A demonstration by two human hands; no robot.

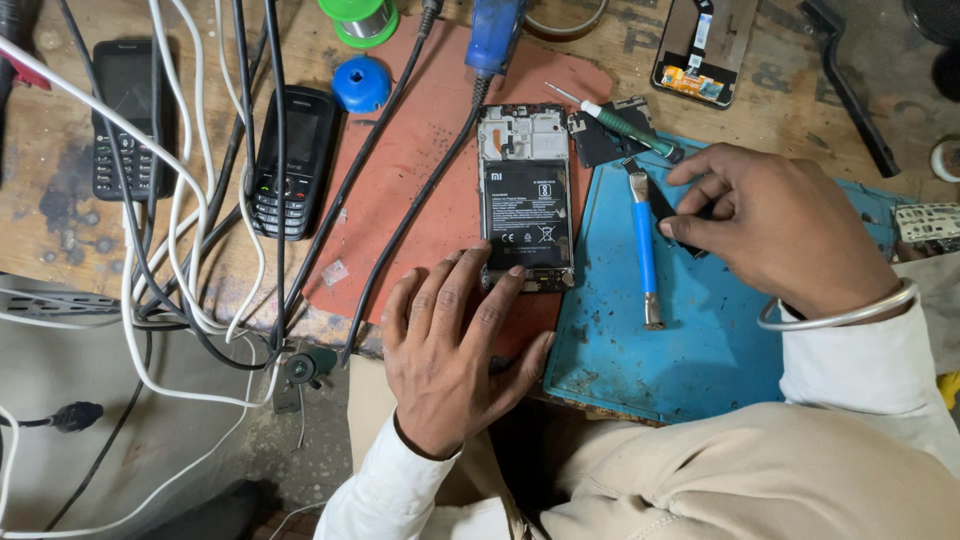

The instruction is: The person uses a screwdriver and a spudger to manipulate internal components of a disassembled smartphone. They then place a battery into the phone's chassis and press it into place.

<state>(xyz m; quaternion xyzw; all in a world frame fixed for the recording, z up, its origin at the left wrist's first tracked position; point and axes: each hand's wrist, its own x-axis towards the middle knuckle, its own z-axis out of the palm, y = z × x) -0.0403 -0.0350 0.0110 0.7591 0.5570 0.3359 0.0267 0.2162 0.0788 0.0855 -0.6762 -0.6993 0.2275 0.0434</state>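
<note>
An opened smartphone (526, 190) with its black battery showing lies face down on a reddish mat (420, 150). My left hand (450, 345) rests flat below it, fingertips touching the phone's bottom edge and holding nothing. My right hand (775, 225) hovers over the blue mat (680, 340), its fingers pinching a small dark part (690, 243). A blue-handled tool (645, 250) lies just left of that hand. A green-handled screwdriver (625, 125) lies above it by a black phone piece (595, 140).
Two black keypad phones (125, 115) (290, 160) lie at the left under white and black cables (190, 200). A blue cap (361, 83), a green solder spool (362, 18), a blue tool body (495, 35) and a phone screen part (703, 50) sit along the back.
</note>
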